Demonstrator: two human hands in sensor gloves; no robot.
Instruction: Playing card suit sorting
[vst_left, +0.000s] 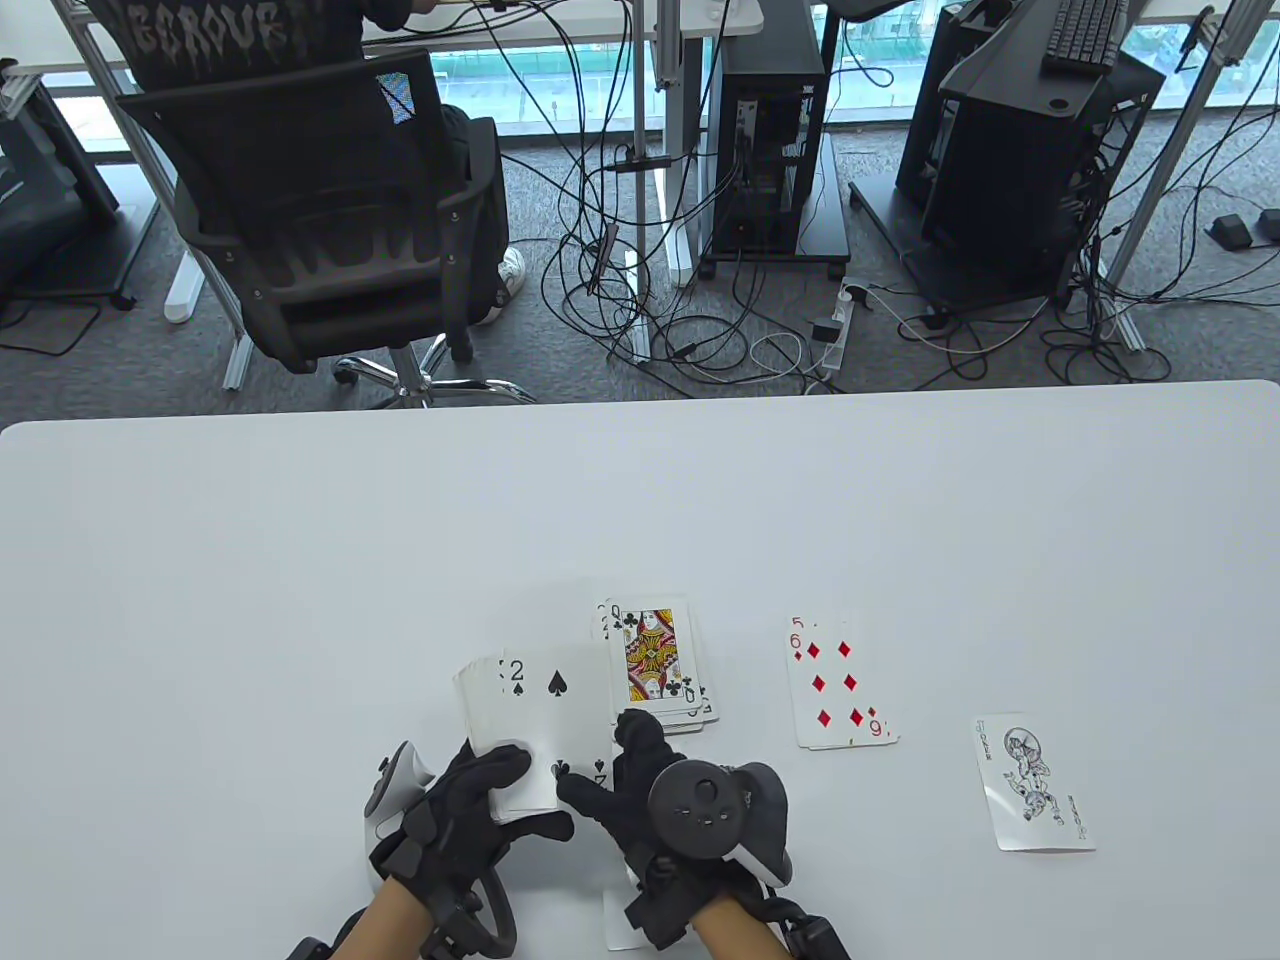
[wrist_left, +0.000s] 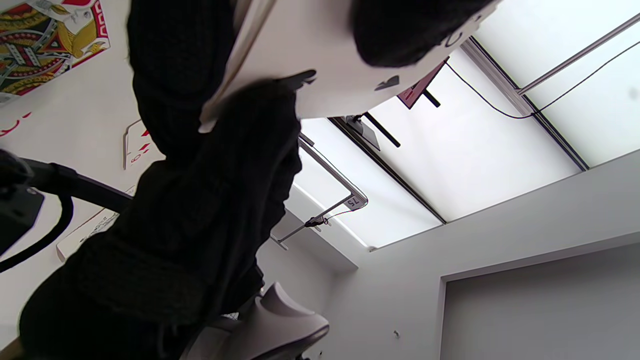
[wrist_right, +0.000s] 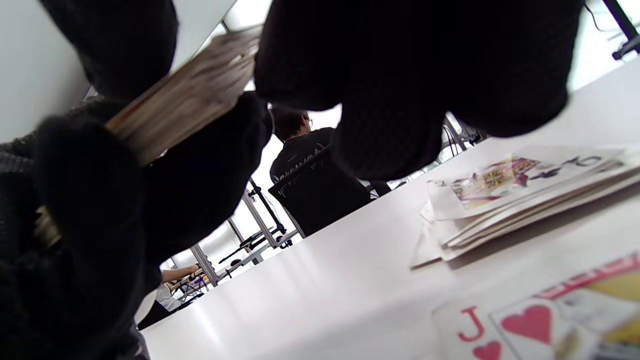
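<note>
My left hand (vst_left: 490, 800) holds a face-up deck (vst_left: 535, 720) with the two of spades on top, just above the table's near edge. My right hand (vst_left: 620, 770) is against the deck's right side, thumb on the two of spades' lower right corner and fingers at its right edge. A clubs pile (vst_left: 655, 660) topped by the queen lies just beyond my right hand. A diamonds pile (vst_left: 835, 685) topped by the six lies to its right. A jack of hearts (wrist_right: 525, 325) lies on the table under my right hand. The deck's edge (wrist_right: 190, 100) shows in the right wrist view.
A joker (vst_left: 1035, 785) lies face up at the right, near the front edge. The white table (vst_left: 300, 560) stretches far to the back and both sides. An office chair (vst_left: 330, 220) with a seated person and computer towers stand beyond the table.
</note>
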